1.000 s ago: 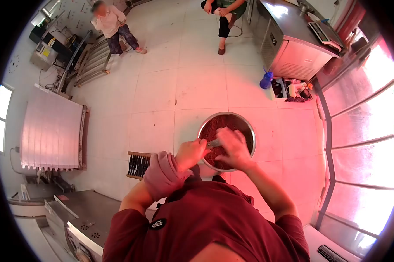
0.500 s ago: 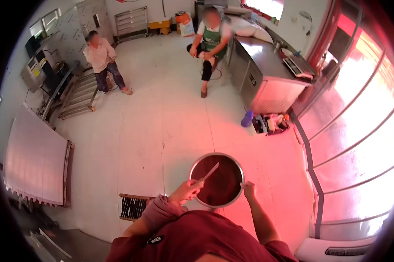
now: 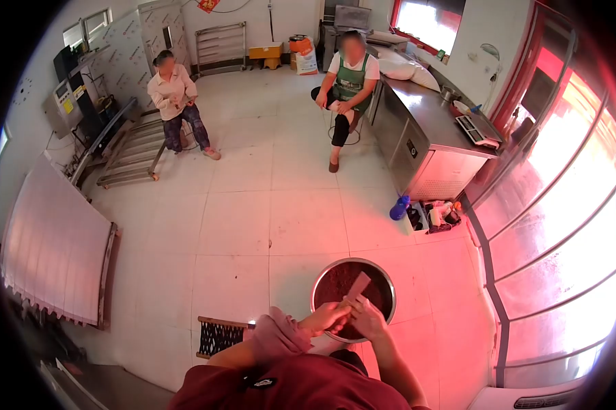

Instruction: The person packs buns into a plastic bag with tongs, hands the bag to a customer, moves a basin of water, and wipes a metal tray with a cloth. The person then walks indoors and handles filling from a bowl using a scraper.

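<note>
A round metal bowl (image 3: 391, 298) stands in front of me with dark red, crumbly contents. Over its near part, my left hand (image 3: 327, 317) is closed round the handle of a knife (image 3: 358, 285), whose broad blade points up and away to the right. My right hand (image 3: 367, 318) meets the left at the knife's handle, its fingers bent together; what they grip, if anything, is hidden.
A folding stool (image 3: 219, 336) stands left of the bowl. Two people (image 3: 173, 99) (image 3: 349, 85) sit farther back. A steel counter (image 3: 431, 133) is at the right, with a blue bottle (image 3: 399, 208) and a box of items (image 3: 439, 216) below. A metal rack (image 3: 134, 150) lies at left.
The view has tilted up since the first frame. My right hand has left the bowl's right rim and come to the knife in my left hand. The left person's arms have come down in front.
</note>
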Tool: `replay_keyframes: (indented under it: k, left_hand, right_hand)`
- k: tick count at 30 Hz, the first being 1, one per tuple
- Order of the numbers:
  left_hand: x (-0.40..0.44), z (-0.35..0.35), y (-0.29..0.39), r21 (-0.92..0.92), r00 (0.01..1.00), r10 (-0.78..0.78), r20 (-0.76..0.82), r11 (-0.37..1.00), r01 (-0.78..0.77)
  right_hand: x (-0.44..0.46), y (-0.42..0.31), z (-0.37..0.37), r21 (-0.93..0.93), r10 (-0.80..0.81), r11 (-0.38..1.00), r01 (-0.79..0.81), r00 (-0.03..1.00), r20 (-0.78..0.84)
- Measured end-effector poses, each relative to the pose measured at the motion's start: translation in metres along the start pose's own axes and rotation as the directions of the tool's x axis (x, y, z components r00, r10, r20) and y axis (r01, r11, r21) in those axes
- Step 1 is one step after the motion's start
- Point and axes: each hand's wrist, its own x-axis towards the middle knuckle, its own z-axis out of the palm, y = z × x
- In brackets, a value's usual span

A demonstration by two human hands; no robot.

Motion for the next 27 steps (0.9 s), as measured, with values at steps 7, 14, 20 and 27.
replay_keyframes:
  k: [7, 14, 20, 27]
  left_hand:
    - [-0.002, 0.016, -0.011, 0.066, 0.983, -0.071, 0.172, 0.996, 0.061]
    - [-0.019, 0.018, 0.005, 0.168, 0.968, 0.07, 0.239, 0.979, -0.112]
    - [-0.012, 0.01, -0.009, 0.452, 0.979, 0.113, 0.172, 0.873, -0.181]
    - [-0.019, 0.013, -0.011, 0.861, 0.936, 0.334, 0.109, 0.439, -0.257]
  right_hand:
    - [0.014, -0.008, 0.009, -0.371, -0.311, 0.91, 0.184, 0.896, -0.317]
    - [0.01, -0.032, -0.132, 0.017, -0.222, 0.973, 0.23, 0.954, -0.2]
    - [0.026, -0.017, -0.057, 0.266, -0.273, 0.912, 0.312, 0.946, -0.173]
    - [0.016, -0.042, 0.014, 0.32, -0.224, 0.885, 0.338, 0.912, -0.343]
